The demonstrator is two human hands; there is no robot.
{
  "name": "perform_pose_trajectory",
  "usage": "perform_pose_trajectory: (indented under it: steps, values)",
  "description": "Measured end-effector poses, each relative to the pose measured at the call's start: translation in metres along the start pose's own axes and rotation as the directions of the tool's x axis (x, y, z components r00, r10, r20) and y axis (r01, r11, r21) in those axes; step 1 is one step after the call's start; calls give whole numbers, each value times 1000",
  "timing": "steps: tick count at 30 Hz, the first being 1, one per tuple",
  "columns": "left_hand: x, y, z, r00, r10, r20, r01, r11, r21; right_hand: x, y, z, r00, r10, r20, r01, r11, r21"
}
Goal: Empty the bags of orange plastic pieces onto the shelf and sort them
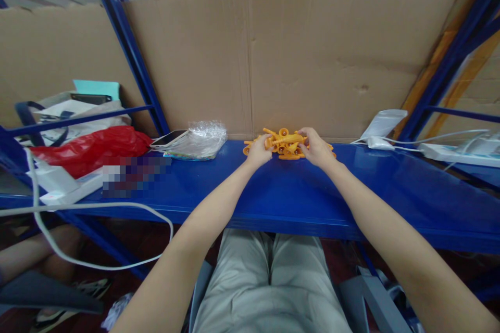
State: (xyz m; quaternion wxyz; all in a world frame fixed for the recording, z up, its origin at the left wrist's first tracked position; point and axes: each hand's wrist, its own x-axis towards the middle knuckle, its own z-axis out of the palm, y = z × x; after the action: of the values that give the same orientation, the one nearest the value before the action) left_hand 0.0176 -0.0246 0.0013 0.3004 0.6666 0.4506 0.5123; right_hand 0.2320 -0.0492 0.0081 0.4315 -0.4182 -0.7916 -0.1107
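Observation:
A heap of orange plastic pieces (291, 153) with flared, cup-like ends, resembling small toy trumpets, lies on the blue shelf top against the cardboard. My left hand (258, 153) is at the heap's left side, its fingers closed on one long orange plastic piece (287, 139). That piece stretches over the heap towards my right hand (316, 149), whose thumb and curled fingers grip its other end. Some of the pieces show beyond both hands; part of the heap is hidden behind my fingers.
Left of the heap lie a clear plastic bag (209, 140) and a phone (170, 138). Farther left are a red plastic bag (101, 148) and a white power strip (74, 190) with a hanging cable. A white adapter (379, 143) with cables sits right. Cardboard (312, 52) walls the back.

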Motion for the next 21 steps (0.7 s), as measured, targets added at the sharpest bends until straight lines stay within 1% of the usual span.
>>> perform_pose_trajectory:
  steps: [2,4,11,15,18,20,21]
  values:
    - [0,2,2,995,-89,44,90,996,-10,0,-1,-1,1000,-12,-1,12,1000,-17]
    - [-2,5,2,987,-139,84,142,989,-30,0,-1,-1,1000,-19,-4,19,999,-31]
    - [-8,17,0,978,-172,115,178,983,-47,1,-5,-4,1000,-26,5,26,999,-45]
    - [-8,17,-2,968,-188,167,203,976,-80,1,-3,-7,999,-46,-11,46,998,-32]
    - [-8,16,-3,969,-174,177,186,981,-58,1,2,-4,999,-7,-38,9,999,34]
    - [-7,13,-4,985,-119,123,121,993,-12,0,6,-1,998,33,-44,-28,993,118]
    - [-7,12,-4,995,-61,84,60,998,22,0,7,1,998,54,-36,-48,986,159]
